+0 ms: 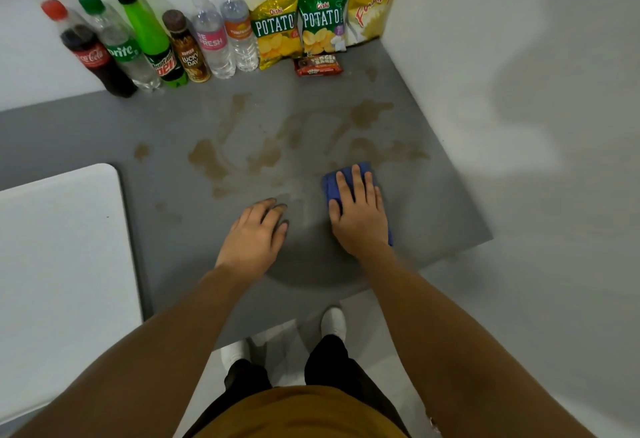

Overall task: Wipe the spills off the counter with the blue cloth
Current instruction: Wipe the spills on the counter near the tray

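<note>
Brown spills are smeared across the middle of the grey counter, with more patches toward the right. The blue cloth lies flat on the counter near its right side. My right hand presses flat on top of the cloth with fingers spread, covering most of it. My left hand rests on the bare counter to the left of the cloth, fingers loosely curled, holding nothing.
Along the back wall stand several bottles and snack bags, with a small chocolate bar pack in front. A white table abuts the counter's left. The counter's front edge lies below my hands.
</note>
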